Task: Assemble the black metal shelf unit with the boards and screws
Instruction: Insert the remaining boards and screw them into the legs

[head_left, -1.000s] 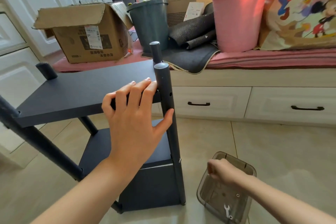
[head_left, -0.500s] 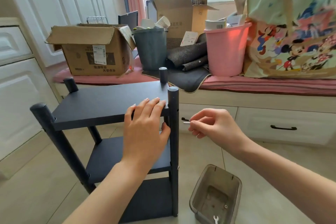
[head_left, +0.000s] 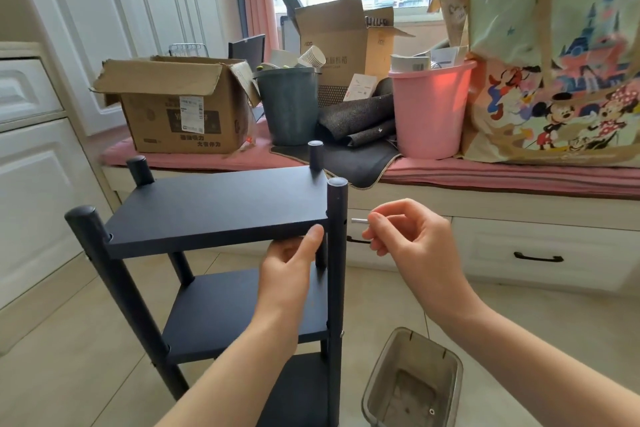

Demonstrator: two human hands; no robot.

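black shelf unit (head_left: 221, 253) standing on the tiled floor (head_left: 69, 357): four round matte posts, three flat dark boards stacked in tiers, top board (head_left: 214, 208) level. left hand (head_left: 289, 267) grips the top board's front edge beside the near right post (head_left: 336, 288), thumb on top. right hand (head_left: 412, 239) pinches a small silver screw (head_left: 360, 220) in its fingers, just beside that post's side holes
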